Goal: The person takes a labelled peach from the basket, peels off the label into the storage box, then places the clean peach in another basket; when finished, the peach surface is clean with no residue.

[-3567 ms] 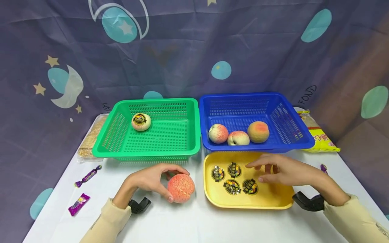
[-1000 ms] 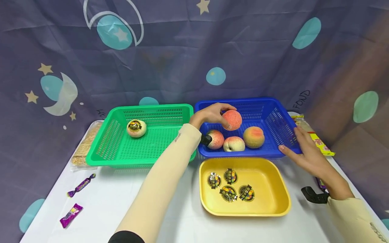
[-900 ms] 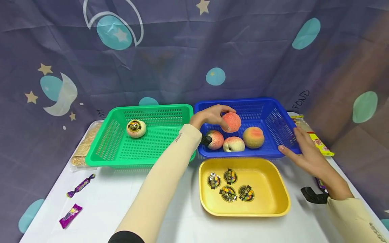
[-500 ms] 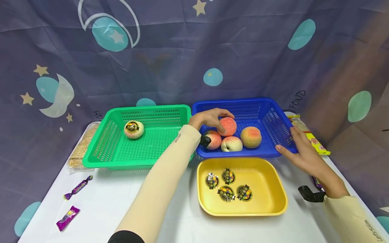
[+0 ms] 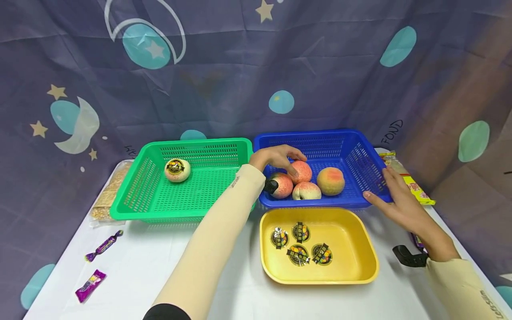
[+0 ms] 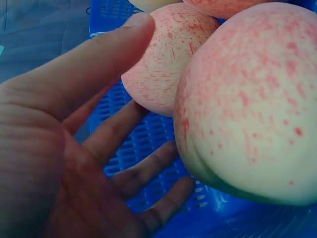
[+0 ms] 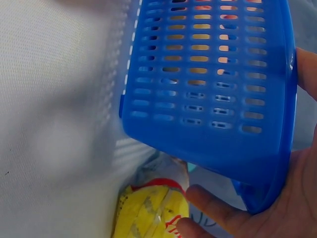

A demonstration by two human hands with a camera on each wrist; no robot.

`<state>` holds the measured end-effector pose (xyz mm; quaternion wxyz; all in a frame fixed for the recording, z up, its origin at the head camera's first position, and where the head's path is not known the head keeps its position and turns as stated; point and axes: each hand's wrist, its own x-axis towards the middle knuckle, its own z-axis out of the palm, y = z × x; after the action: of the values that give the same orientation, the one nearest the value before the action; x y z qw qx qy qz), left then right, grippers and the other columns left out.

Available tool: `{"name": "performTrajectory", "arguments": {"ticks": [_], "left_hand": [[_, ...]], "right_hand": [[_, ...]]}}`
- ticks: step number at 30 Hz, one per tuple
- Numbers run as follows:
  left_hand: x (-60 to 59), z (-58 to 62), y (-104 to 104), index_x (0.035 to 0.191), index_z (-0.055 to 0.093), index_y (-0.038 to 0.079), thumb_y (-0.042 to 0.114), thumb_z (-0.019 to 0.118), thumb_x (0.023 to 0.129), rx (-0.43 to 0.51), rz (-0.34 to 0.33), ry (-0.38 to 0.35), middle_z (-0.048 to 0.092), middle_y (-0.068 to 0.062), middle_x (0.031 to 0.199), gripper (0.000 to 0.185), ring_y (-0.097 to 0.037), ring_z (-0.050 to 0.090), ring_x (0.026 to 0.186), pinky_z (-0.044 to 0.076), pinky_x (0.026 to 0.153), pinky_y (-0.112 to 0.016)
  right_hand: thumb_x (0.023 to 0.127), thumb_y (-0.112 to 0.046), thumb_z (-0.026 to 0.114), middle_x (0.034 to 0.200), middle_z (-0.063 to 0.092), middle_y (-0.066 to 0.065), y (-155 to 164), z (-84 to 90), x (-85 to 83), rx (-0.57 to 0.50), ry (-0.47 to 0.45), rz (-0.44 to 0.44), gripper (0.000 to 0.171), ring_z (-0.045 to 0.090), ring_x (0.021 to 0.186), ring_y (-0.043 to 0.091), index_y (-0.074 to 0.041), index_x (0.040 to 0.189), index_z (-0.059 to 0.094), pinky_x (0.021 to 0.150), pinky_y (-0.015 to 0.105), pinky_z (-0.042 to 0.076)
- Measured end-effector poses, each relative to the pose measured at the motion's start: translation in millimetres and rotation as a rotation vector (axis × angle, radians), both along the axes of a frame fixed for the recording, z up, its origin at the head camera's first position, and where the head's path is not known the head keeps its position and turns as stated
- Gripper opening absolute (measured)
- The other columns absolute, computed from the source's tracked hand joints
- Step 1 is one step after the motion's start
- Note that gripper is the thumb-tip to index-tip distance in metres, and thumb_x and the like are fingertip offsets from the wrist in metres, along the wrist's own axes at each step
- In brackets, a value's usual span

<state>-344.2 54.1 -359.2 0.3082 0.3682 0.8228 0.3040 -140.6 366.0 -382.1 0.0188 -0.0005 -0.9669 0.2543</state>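
In the head view my left hand (image 5: 278,156) is over a pink-red peach (image 5: 302,171) in the blue basket (image 5: 320,202). The left wrist view shows its fingers loosely spread, with the thumb (image 6: 99,64) beside a speckled peach (image 6: 166,64) and a bigger-looking peach (image 6: 252,109) close to the camera. Three other peaches sit around the pink-red one: a speckled one (image 5: 283,186), a pale one (image 5: 307,191) and an orange-tan one (image 5: 330,181). My right hand (image 5: 404,206) rests on the basket's front right corner, thumb at the front rim and straight fingers along the side.
A green basket (image 5: 180,216) at left holds a peach with a round sticker (image 5: 177,170). In front of the blue basket stands a yellow tray (image 5: 352,262) with several stickers. Purple wrapped candies (image 5: 91,286) lie at left; a yellow food bag (image 5: 416,189) lies at right.
My left hand has carried the pink-red peach from the table into the blue basket, lowered it among the others and loosened around it. My right hand has moved from the yellow tray to the basket corner.
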Motion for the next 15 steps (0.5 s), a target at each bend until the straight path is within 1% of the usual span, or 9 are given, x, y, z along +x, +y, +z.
{"name": "performTrajectory", "arguments": {"ticks": [3, 6, 9, 11, 15], "left_hand": [[0.0, 2.9, 1, 0.146, 0.056, 0.020, 0.015, 0.077, 0.090, 0.016, 0.006, -0.005, 0.049, -0.003, 0.156, 0.060, -0.020, 0.039, 0.150, 0.039, 0.119, -0.035], [0.6, 12.0, 0, 0.146, 0.056, 0.021, 0.017, 0.075, 0.093, 0.048, 0.012, 0.016, 0.050, -0.002, 0.156, 0.057, -0.021, 0.040, 0.149, 0.039, 0.119, -0.036], [3.2, 27.0, -2, 0.146, 0.056, 0.022, 0.022, 0.074, 0.094, 0.092, 0.007, 0.076, 0.053, 0.001, 0.153, 0.055, -0.021, 0.042, 0.148, 0.038, 0.119, -0.037], [6.6, 38.6, -4, 0.146, 0.056, 0.023, 0.025, 0.074, 0.094, 0.121, -0.001, 0.120, 0.054, 0.003, 0.151, 0.055, -0.019, 0.043, 0.147, 0.037, 0.120, -0.036], [18.1, 58.9, -12, 0.146, 0.056, 0.025, 0.031, 0.073, 0.095, 0.152, -0.043, 0.209, 0.055, 0.008, 0.150, 0.054, -0.016, 0.043, 0.146, 0.033, 0.122, -0.033]], "right_hand": [[0.100, -0.050, 0.056, 0.168, -0.008, 0.028, 0, 0.2, 0.6, -0.002, -0.003, 0.002, 0.099, 0.009, 0.147, 0.064, 0.000, 0.162, -0.002, 0.105, 0.086, 0.016], [0.100, -0.050, 0.056, 0.168, -0.008, 0.028, -2, -0.4, -0.1, -0.006, 0.001, 0.006, 0.098, 0.008, 0.147, 0.064, 0.001, 0.162, -0.002, 0.105, 0.086, 0.016], [0.100, -0.049, 0.056, 0.168, -0.008, 0.029, -2, -1.5, -0.5, -0.009, 0.000, 0.006, 0.099, 0.009, 0.147, 0.064, 0.001, 0.162, -0.002, 0.105, 0.086, 0.016], [0.100, -0.049, 0.056, 0.168, -0.008, 0.029, -2, -2.2, -0.5, -0.010, 0.002, 0.007, 0.098, 0.009, 0.147, 0.064, 0.000, 0.162, -0.002, 0.105, 0.086, 0.016], [0.100, -0.049, 0.056, 0.168, -0.008, 0.029, 1, -3.6, 0.5, -0.003, 0.007, 0.005, 0.098, 0.009, 0.147, 0.064, 0.001, 0.162, -0.002, 0.106, 0.085, 0.015]]}}
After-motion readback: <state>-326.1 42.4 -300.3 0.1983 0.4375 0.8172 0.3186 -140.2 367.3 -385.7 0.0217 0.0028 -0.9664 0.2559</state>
